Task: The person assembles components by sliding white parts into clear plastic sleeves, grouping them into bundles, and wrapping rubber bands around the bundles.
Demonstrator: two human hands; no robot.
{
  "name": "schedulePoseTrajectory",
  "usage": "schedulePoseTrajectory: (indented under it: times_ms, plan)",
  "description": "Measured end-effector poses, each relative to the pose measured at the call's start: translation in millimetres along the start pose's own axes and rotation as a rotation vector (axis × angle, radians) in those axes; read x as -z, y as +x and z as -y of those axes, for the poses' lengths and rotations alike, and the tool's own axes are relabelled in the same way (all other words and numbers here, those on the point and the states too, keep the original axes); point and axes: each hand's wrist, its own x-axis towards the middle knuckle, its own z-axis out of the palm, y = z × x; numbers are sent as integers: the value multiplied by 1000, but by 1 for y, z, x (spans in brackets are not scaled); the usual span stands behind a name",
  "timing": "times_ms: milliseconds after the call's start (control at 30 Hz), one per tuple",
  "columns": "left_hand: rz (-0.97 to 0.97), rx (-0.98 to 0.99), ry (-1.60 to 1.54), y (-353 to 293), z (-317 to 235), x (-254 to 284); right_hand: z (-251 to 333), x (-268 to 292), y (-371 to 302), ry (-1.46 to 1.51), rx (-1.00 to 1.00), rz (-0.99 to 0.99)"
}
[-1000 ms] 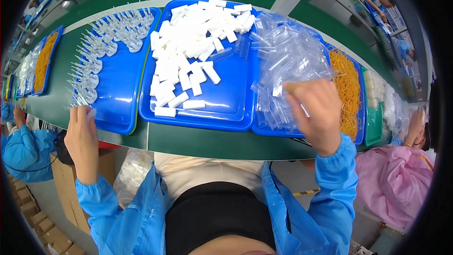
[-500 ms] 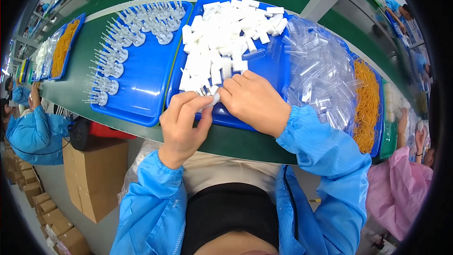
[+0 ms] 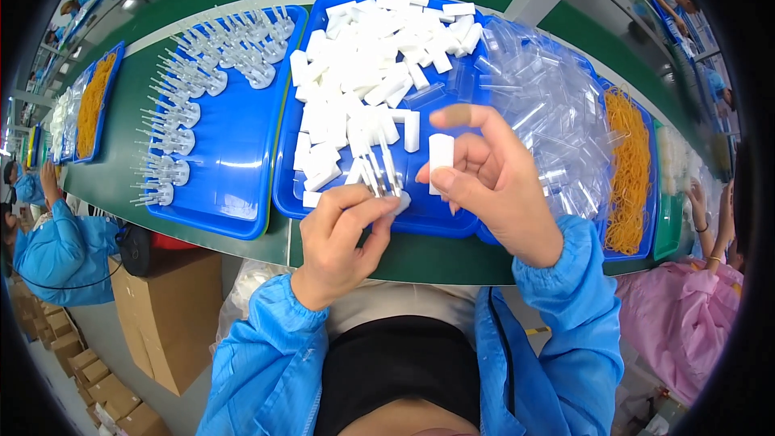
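Observation:
My left hand [image 3: 343, 238] pinches a small pronged piece [image 3: 386, 169] by its pale base, its several thin metal-looking prongs pointing up and away from me. In my right hand [image 3: 504, 186] a white rectangular block [image 3: 441, 157] stands upright, gripped by the thumb against bent fingers, while the index finger is raised above it. The pronged piece and the block are apart, side by side over the near part of the middle blue tray [image 3: 440, 222]. Behind them lies a heap of similar white blocks [image 3: 355, 64].
On the left, a blue tray [image 3: 230, 161] holds rows of upright clear pronged pieces [image 3: 168, 141]. Clear plastic tubes [image 3: 541, 105] and orange rubber bands [image 3: 626, 186] lie to the right. Co-workers in blue [image 3: 73, 250] and pink [image 3: 686, 323] sit at either side. A cardboard box [image 3: 173, 315] stands lower left.
My hands have separated: the right moved right and now holds a white block upright. The left still grips the pronged piece, slightly nearer me, its prongs now plainly visible.

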Motion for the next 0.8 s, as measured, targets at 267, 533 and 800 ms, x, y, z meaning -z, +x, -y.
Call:
schedulePoseTrajectory:
  times_ms: [267,533,800]
  plan:
    - [108,-38,-7,0,-10,3,-18,-10,-9,329,-224,-113]
    - [134,-40,18,-1,-10,17,-10,-6,-4,368,-259,-94]
    - [264,-116,34,2,-9,22,-11,1,-9,326,-283,-90]
